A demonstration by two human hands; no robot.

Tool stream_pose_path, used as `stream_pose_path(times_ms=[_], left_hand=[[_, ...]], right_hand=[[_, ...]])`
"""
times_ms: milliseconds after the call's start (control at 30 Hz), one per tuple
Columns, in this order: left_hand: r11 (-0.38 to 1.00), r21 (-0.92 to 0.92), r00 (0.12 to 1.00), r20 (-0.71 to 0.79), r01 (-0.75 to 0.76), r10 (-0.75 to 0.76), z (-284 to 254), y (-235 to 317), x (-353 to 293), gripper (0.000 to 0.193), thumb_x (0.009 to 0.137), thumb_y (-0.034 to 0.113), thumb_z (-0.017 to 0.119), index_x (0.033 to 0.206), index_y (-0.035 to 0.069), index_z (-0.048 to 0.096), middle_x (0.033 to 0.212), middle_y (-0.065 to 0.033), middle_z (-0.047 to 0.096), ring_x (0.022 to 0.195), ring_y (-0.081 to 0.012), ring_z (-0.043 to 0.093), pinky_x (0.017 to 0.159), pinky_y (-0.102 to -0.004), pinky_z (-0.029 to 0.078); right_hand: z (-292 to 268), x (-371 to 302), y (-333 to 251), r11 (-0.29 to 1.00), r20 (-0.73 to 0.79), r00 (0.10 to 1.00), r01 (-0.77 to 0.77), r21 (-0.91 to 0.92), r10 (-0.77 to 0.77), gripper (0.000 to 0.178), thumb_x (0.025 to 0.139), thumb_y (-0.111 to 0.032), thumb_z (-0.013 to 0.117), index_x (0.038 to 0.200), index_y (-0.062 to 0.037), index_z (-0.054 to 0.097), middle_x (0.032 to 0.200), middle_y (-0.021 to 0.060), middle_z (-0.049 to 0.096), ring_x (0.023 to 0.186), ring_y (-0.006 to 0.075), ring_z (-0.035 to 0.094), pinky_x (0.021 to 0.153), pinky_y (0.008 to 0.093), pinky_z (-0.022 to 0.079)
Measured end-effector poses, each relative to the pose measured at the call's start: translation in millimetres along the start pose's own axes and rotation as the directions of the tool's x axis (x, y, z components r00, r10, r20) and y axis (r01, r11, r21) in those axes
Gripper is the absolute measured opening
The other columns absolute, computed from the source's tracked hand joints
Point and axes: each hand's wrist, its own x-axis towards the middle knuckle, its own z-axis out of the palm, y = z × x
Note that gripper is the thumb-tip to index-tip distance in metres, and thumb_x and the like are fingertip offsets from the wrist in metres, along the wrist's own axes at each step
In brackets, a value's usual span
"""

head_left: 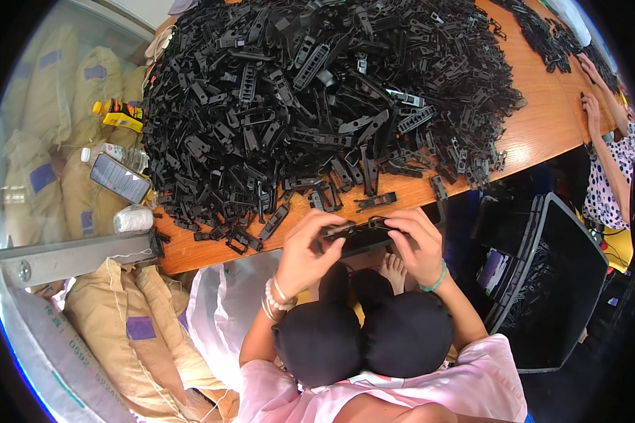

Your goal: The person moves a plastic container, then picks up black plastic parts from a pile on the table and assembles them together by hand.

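Note:
A large heap of small black plastic parts (317, 106) covers most of the wooden table (550, 120) in front of me. At the table's near edge, my left hand (305, 248) is closed with thumb and fingers around a black plastic clip part (340, 230). To its right, my right hand (419, 245) pinches a small black piece (377, 222), close to the end of the first one. Whether the two pieces touch I cannot make out. Just beyond my fingers, a loose black part (377, 201) lies on the wood.
Left of the heap are a yellow-capped bottle (120, 114), a clear bottle (123, 154), a phone (120, 178) and a white string spool (133, 219). Tan sacks (106, 303) stand lower left. On the right are a black crate (578, 275) and another person's hands (591, 106).

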Motion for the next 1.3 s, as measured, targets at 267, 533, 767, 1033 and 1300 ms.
stream_pose_path(times_ms=[267,533,767,1033,1300], left_hand=[[0.777,-0.577,0.963,0.231,0.251,-0.139,12.9,-3.7,25.2,0.027,0.074,-0.006,0.069,0.099,-0.004,0.063,0.098,-0.0052,0.052,0.08,-0.0106,0.052,0.068,-0.0226,0.047],[0.937,-0.348,0.994,0.095,-0.021,0.057,24.3,-5.7,31.3,0.03,0.073,-0.011,0.066,0.102,-0.004,0.063,0.096,-0.0081,0.054,0.082,-0.0152,0.06,0.074,-0.0255,0.049],[0.959,0.113,0.943,0.242,-0.259,0.227,14.7,24.9,52.0,0.037,0.077,-0.001,0.068,0.112,0.003,0.056,0.09,-0.0109,0.066,0.083,-0.0193,0.067,0.075,-0.0291,0.051],[0.957,0.026,0.911,0.317,-0.288,0.265,6.7,21.9,63.0,0.036,0.074,-0.012,0.062,0.108,-0.003,0.057,0.09,-0.0117,0.061,0.077,-0.0173,0.065,0.069,-0.0266,0.053],[0.524,0.482,0.71,0.424,-0.702,0.561,2.1,19.3,69.6,0.046,0.066,0.0,0.071,0.11,0.007,0.061,0.103,-0.0138,0.055,0.087,-0.029,0.059,0.069,-0.0353,0.05]], right_hand=[[14.5,-2.1,0.6,0.977,-0.036,0.985,-0.164,0.134,0.17,0.017,0.073,0.005,0.067,0.09,0.0029,0.064,0.091,0.0138,0.062,0.08,0.0259,0.061,0.071,0.0313,0.049],[33.2,7.7,-2.9,0.844,-0.129,0.903,-0.321,0.429,0.409,0.014,0.081,0.006,0.062,0.095,0.0035,0.059,0.102,0.0127,0.058,0.087,0.0176,0.061,0.072,0.0293,0.051],[25.4,4.4,14.5,0.438,0.172,0.831,-0.441,0.784,0.529,0.015,0.092,-0.007,0.053,0.105,-0.0005,0.056,0.117,0.0093,0.058,0.1,0.013,0.055,0.085,0.0289,0.047],[30.1,6.8,6.7,0.42,0.085,0.828,-0.366,0.83,0.554,0.02,0.092,-0.011,0.056,0.108,-0.0007,0.058,0.106,0.0039,0.061,0.092,0.0094,0.056,0.082,0.0256,0.047],[24.9,11.0,1.8,0.414,0.095,0.751,-0.459,0.786,0.653,0.015,0.09,-0.008,0.058,0.103,-0.0011,0.06,0.095,0.0005,0.062,0.087,0.007,0.057,0.08,0.0247,0.047]])
